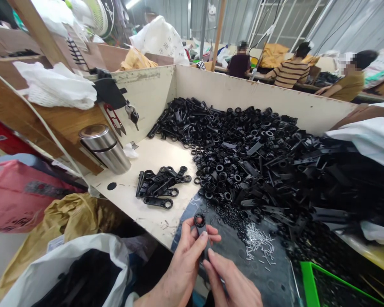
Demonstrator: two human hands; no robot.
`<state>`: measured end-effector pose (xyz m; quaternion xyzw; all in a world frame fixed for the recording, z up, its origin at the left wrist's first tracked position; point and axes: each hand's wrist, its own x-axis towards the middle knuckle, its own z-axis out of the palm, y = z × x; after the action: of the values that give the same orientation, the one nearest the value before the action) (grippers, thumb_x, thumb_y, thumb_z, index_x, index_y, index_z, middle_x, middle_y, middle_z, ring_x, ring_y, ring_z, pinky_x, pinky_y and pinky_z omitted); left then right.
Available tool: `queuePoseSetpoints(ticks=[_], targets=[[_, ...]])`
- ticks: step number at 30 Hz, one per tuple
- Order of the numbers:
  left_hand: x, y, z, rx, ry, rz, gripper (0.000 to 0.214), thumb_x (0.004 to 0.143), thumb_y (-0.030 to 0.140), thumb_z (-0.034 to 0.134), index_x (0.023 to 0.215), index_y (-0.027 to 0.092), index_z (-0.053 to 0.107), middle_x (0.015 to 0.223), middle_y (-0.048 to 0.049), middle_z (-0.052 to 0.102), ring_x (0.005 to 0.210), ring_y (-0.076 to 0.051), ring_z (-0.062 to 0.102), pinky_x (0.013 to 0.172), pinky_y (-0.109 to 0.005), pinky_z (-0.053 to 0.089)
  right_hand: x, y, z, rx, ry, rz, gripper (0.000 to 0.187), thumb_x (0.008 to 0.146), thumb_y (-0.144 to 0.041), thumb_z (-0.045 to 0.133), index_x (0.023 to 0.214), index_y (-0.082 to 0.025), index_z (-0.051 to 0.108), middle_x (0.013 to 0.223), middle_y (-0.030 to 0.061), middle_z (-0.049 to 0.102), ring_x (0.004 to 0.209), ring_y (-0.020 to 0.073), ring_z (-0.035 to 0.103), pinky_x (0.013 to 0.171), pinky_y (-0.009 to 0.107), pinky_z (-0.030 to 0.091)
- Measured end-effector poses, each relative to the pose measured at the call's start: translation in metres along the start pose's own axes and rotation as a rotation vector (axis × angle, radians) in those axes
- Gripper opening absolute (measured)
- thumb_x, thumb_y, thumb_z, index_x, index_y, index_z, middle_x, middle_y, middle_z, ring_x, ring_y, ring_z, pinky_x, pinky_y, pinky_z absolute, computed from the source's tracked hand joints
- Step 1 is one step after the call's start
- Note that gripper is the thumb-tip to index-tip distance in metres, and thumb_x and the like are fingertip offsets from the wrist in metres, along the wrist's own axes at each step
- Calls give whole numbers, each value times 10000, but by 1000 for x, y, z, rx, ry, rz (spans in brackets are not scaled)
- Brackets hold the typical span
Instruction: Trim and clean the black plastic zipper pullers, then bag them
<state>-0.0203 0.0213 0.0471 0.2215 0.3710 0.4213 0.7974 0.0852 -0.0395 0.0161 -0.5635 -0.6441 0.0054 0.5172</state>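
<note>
Lettering in view, none surely readable.
Far beyond the fingers (pixel 202 244), a bulging white plastic sack (pixel 158 36) bears dark printed characters, too small and slanted to read; left of them, dark lettering on a translucent pink plastic bag (pixel 8 192) and a white rectangular label (pixel 55 243) on crumpled tan plastic (pixel 72 215) are illegible.

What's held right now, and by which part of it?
A black ring-ended part: the left hand grips its flat body just below the ringed end; the right hand pinches near its lower end, contact partly hidden.
</note>
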Motion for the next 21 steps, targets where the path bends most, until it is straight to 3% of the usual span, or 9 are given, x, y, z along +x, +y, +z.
queuePoseSetpoints(ticks=[9, 13, 16, 21], targets=[[-3, 9, 2, 47, -47, -1, 271, 975, 349, 639, 1195, 276, 498, 1148, -49, 681, 1126, -222, 635, 1022, -383, 424, -1, 6, -3, 74, -20, 46, 262, 939, -120, 653, 1152, -230, 758, 956, 27, 817, 797, 160, 799, 758, 185, 625], [-5, 12, 3, 45, -59, -25, 235, 960, 359, 654, 1153, 250, 576, 1140, -56, 673, 1118, -228, 628, 1017, -371, 438, -5, 7, -5, 52, -48, 86, 327, 945, -148, 662, 1253, -241, 726, 1023, 35, 815, 816, 168, 803, 777, 184, 625], [-5, 13, 3, 50, -71, -58, 238, 946, 367, 671, 1141, 245, 611, 1107, -59, 682, 1072, -224, 633, 987, -362, 463, -10, 5, -3, 25, -50, 142, 398, 952, -193, 657, 1344, -259, 679, 1075, 45, 807, 833, 193, 804, 755, 206, 636], [-4, 12, 3, 101, -51, -41, 288, 926, 403, 698, 1150, 240, 619, 1068, -68, 711, 1048, -231, 646, 973, -363, 480, -13, 2, -1, 80, -40, 168, 348, 970, -220, 625, 1302, -280, 709, 1037, 67, 791, 883, 214, 780, 755, 272, 651]])
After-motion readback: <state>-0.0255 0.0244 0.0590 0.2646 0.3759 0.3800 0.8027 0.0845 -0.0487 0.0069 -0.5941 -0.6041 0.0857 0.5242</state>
